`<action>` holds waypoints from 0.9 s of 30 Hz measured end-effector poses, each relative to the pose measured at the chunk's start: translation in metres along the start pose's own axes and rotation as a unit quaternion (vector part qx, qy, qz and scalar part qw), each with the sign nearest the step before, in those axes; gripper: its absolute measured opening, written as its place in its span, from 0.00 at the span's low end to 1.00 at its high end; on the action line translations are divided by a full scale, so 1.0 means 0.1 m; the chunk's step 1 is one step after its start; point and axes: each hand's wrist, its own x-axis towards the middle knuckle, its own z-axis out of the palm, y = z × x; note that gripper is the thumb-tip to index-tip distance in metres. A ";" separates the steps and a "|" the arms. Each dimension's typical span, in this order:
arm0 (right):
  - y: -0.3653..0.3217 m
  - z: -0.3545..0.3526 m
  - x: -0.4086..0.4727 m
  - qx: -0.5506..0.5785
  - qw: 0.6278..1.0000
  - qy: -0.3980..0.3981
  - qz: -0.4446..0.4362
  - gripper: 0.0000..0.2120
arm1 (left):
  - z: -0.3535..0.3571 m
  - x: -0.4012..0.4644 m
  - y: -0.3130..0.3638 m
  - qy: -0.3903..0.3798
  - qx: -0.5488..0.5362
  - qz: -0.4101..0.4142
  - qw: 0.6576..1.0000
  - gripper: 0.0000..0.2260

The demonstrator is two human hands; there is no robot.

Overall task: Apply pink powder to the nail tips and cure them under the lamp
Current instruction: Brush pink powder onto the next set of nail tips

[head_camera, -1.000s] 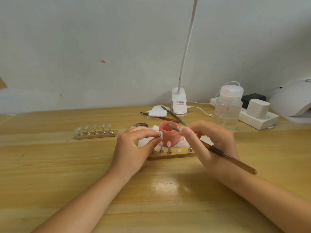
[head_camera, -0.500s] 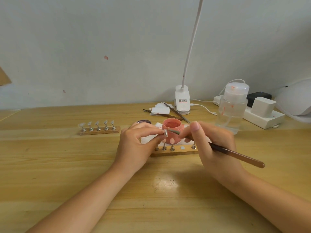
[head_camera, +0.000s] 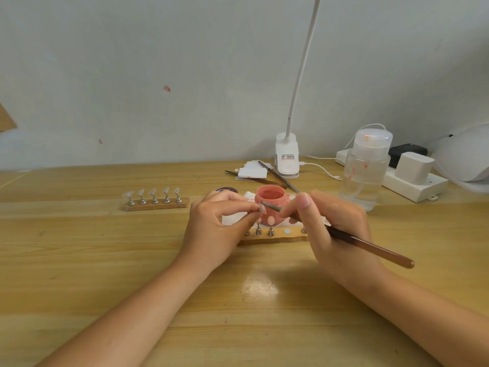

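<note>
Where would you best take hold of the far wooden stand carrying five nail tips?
Probably grip the wooden stand by its two short ends, or pinch its long front and back edges, coming from above and in front. The bar lies flat on the table, and the five clear nail tips stand on pegs along its top, so the top is best avoided.

Open pink powder jar (head_camera: 270, 203) upright, clear nail tip (head_camera: 262, 208) before it

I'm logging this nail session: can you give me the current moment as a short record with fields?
left hand: left hand pinches a nail tip
right hand: right hand holds the brush, bristles at the nail tip
powder: open pink powder jar behind the hands
near holder: wooden holder, one stand missing
far holder: second holder, five clear tips
lamp: curing lamp, far right
</note>
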 end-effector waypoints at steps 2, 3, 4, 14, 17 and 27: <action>0.02 -0.01 -0.01 0.011 1.000 -0.013 0.006 0.24 | -0.01 0.00 0.01 -0.001 0.001 -0.007 1.000 0.08; 0.03 -0.02 -0.02 0.023 1.000 -0.015 0.011 0.26 | -0.01 -0.01 0.01 -0.002 0.000 -0.012 1.000 0.08; 0.03 -0.03 -0.03 0.031 0.999 -0.012 0.011 0.27 | -0.01 -0.01 0.01 -0.003 0.000 -0.015 1.000 0.07; 0.00 -0.01 0.02 0.011 1.000 -0.001 -0.015 0.23 | -0.01 0.00 0.00 -0.010 0.006 -0.011 1.000 0.08; 0.02 -0.01 0.00 0.004 1.000 -0.006 -0.002 0.20 | -0.01 0.00 0.00 -0.015 0.010 -0.005 1.000 0.06; 0.00 -0.02 0.00 0.047 0.999 -0.004 0.008 0.23 | -0.02 0.00 0.01 -0.021 -0.003 -0.013 1.000 0.06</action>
